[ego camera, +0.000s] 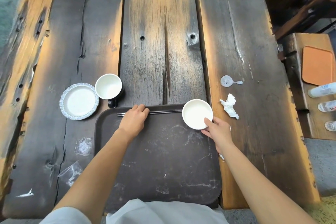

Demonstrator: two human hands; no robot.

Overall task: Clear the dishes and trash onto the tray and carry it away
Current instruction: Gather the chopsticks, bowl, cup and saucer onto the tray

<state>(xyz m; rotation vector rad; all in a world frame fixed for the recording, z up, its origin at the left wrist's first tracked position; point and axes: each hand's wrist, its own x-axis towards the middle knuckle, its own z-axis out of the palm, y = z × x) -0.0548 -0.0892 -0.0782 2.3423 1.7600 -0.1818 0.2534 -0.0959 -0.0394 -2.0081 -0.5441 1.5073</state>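
A dark brown tray (160,165) lies on the wooden table in front of me. Black chopsticks (163,112) lie along its far rim, and my left hand (133,120) is closed over their middle. My right hand (217,132) grips a small white bowl (196,113) at the tray's far right corner, thumb inside the rim. Left of the tray sit a blue-rimmed plate (79,101) and a white cup with a dark outside (108,86). A crumpled white napkin (229,106) lies right of the bowl.
Clear plastic wrappers (83,146) (71,172) lie on the table left of the tray. A wet ring mark (226,81) is beyond the napkin. On a side bench to the right are an orange tray (318,65) and plastic bottles (322,90).
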